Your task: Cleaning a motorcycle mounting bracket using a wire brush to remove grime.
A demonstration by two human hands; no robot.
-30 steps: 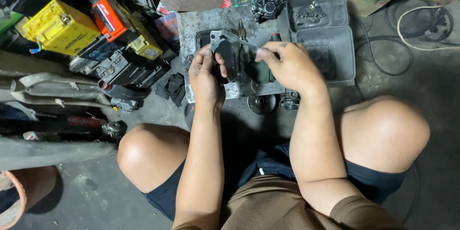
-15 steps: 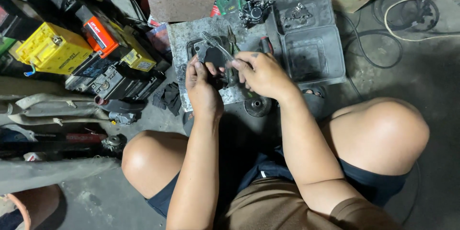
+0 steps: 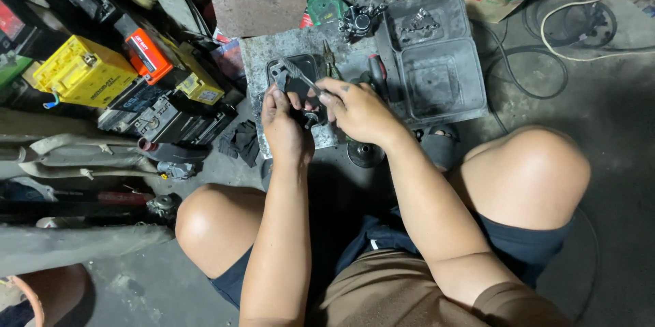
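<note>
Concrete workshop floor (image 3: 614,115), cluttered; person squats over a grey metal slab (image 3: 273,54) used as worktop. Left hand (image 3: 283,126) curled shut round a small dark metal part (image 3: 300,88), held just above slab near its front edge. Right hand (image 3: 358,109) pinches a slim metal tool (image 3: 297,73) w/ tip on the part. Grey plastic tray (image 3: 437,61) to the right, touching slab. Yellow battery (image 3: 82,71) & black batteries (image 3: 164,119) well apart, left side. Green bottle (image 3: 324,6) behind slab.

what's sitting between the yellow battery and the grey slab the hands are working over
In the head view, an orange-topped battery and a smaller yellow-topped battery lie between the yellow battery and the grey slab.
</note>
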